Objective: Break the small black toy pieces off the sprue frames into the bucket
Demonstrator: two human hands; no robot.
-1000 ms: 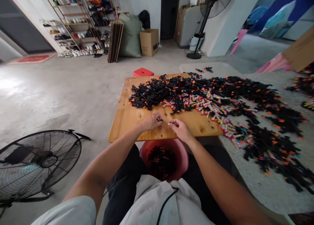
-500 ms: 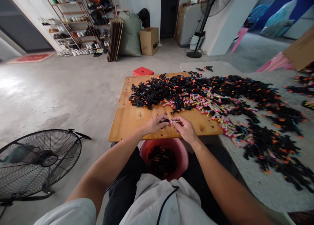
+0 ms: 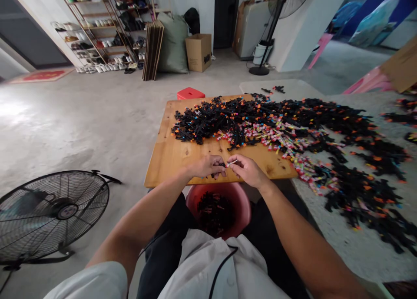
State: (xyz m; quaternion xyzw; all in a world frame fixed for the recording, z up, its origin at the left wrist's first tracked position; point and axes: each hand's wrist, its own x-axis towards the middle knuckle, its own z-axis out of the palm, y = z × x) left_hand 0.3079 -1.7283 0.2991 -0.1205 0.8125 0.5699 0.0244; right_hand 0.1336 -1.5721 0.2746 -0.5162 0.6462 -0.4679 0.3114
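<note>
Over the near edge of the wooden board (image 3: 166, 160), my left hand (image 3: 207, 166) is closed round a small black toy gun (image 3: 223, 164), mostly hidden by the fingers. My right hand (image 3: 249, 170) pinches a thin, pale wrapped tube (image 3: 232, 162) whose end meets the toy gun. Beyond the hands lies a heap of black toy guns (image 3: 202, 127) with orange and blue bits. Pink, white and yellow wrapped tubes (image 3: 273, 133) are piled beside it. Below the board, between my knees, a red basin (image 3: 246, 207) holds more dark pieces.
More toy guns spread over the grey stone table (image 3: 355, 247) on the right. A black floor fan (image 3: 67, 211) stands at the left. Behind the board are a red stool (image 3: 190, 93), a cardboard box (image 3: 198, 53), a green sack (image 3: 172, 42) and shoe racks (image 3: 97, 27).
Both hands stay close together over the board's edge. My left fingers have curled further over the toy gun, and the tube in my right hand is now tilted upward.
</note>
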